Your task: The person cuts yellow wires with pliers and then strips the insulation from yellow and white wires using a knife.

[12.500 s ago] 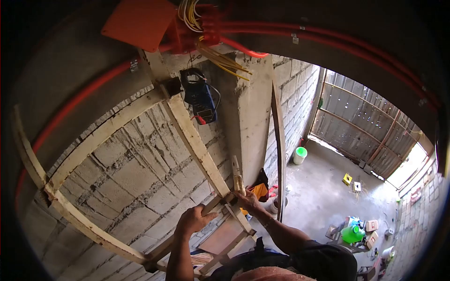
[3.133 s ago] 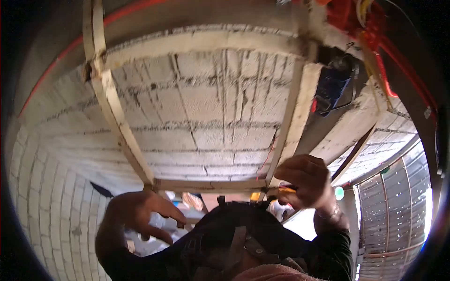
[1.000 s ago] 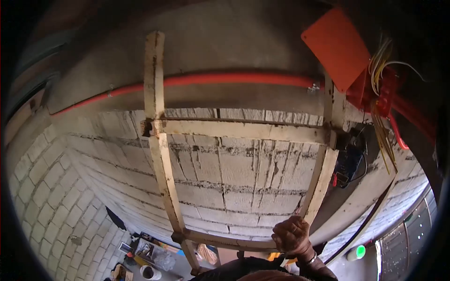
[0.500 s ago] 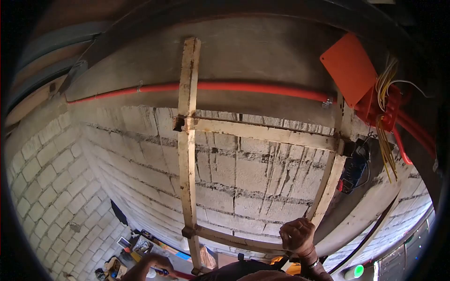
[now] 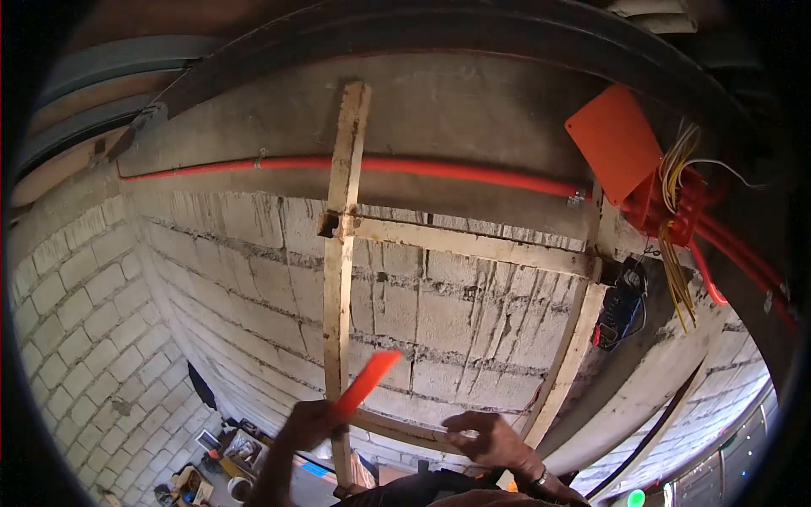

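My left hand (image 5: 309, 425) is closed on the lower end of a short piece of orange pipe (image 5: 368, 385), which tilts up and to the right. It is beside the left upright of a worn cream metal frame (image 5: 338, 296). My right hand (image 5: 490, 438) is in front of the frame's lower crossbar, to the right of the pipe and apart from it. Its fingers are partly bent, with a gap between thumb and forefinger, and I see nothing in them. A band circles the right wrist.
An orange conduit (image 5: 456, 171) runs along the wall above to an orange box (image 5: 667, 207) with its cover plate (image 5: 615, 144) hanging and loose yellow wires (image 5: 676, 279). A blue device (image 5: 619, 313) hangs by the right upright. Tools and containers (image 5: 241, 452) lie on the floor far below.
My left hand has come up with the orange pipe piece into fuller view. My right hand has left the frame's right upright, moved left and loosened from a fist. The view has shifted slightly.
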Demonstrator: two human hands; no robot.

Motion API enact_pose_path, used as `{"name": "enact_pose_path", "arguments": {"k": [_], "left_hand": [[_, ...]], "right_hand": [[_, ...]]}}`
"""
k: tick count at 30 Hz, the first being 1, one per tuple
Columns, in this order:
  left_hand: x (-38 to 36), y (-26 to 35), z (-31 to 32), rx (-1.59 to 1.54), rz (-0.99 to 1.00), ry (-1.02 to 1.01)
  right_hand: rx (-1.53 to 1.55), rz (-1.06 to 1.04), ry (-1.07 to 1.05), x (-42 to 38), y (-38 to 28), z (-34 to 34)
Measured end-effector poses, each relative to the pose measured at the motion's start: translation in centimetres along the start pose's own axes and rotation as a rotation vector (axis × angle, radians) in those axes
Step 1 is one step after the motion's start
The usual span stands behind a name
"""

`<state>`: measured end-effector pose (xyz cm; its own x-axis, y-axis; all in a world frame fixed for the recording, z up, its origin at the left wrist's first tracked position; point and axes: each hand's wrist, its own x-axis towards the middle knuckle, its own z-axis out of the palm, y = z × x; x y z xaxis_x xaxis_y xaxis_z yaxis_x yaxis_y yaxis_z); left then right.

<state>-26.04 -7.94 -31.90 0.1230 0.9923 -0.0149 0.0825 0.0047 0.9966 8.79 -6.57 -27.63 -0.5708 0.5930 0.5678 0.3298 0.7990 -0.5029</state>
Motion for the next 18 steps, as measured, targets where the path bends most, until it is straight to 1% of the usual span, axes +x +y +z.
{"name": "enact_pose_path", "arguments": {"k": [1,2,3,4,5,6,8,9,10,11,12,13,14,16,18], "left_hand": [[0.3,1.2,2.8,0.184,0.171,0.048],[0.4,2.2,5.9,-0.283,0.229,0.061],[1.2,1.6,8.2,-0.549,0.292,0.041],[1.2,2.6,10.4,-0.605,0.383,0.049],[1.4,3.0,12.2,-0.628,0.39,0.035],[2.3,2.9,13.8,-0.603,0.528,0.032],[2.8,4.0,15.7,-0.815,0.469,0.023],[2.8,4.2,15.8,-0.817,0.47,0.022],[3.0,4.4,15.9,-0.567,0.477,0.035],[3.1,4.7,15.9,-0.313,0.477,0.046],[3.4,5.0,15.9,-0.309,0.476,0.041],[3.6,5.3,15.8,-0.27,0.514,0.039],[3.8,5.7,15.7,-0.231,0.553,0.039],[4.4,7.6,15.7,-0.495,0.579,0.045],[5.0,8.8,15.1,-0.785,0.575,-0.054]], "right_hand": [[0.075,0.053,-0.058,0.2,-0.5,0.5],[0.142,0.103,-0.111,0.6,-0.9,1.1],[0.175,0.13,-0.116,0.9,-1.3,1.8],[0.212,0.16,-0.124,0.9,-1.6,2.4],[0.209,0.167,-0.124,1.1,-1.7,2.9],[0.237,0.182,-0.076,1.3,-1.7,3.2],[0.318,0.176,0.011,1.5,-0.4,3.5],[0.33,0.161,0.068,1.5,-0.2,3.6],[0.342,0.144,0.128,1.8,-0.2,3.6],[0.341,0.142,0.133,1.8,-0.3,3.3],[0.31,0.252,0.106,1.6,-0.7,3.0],[0.279,0.366,0.077,1.4,-1.2,2.7],[0.283,0.37,0.079,1.5,-1.8,2.3],[0.329,0.457,0.017,1.9,-2.8,1.7],[0.341,0.426,0.028,1.4,-2.0,2.6]]}}
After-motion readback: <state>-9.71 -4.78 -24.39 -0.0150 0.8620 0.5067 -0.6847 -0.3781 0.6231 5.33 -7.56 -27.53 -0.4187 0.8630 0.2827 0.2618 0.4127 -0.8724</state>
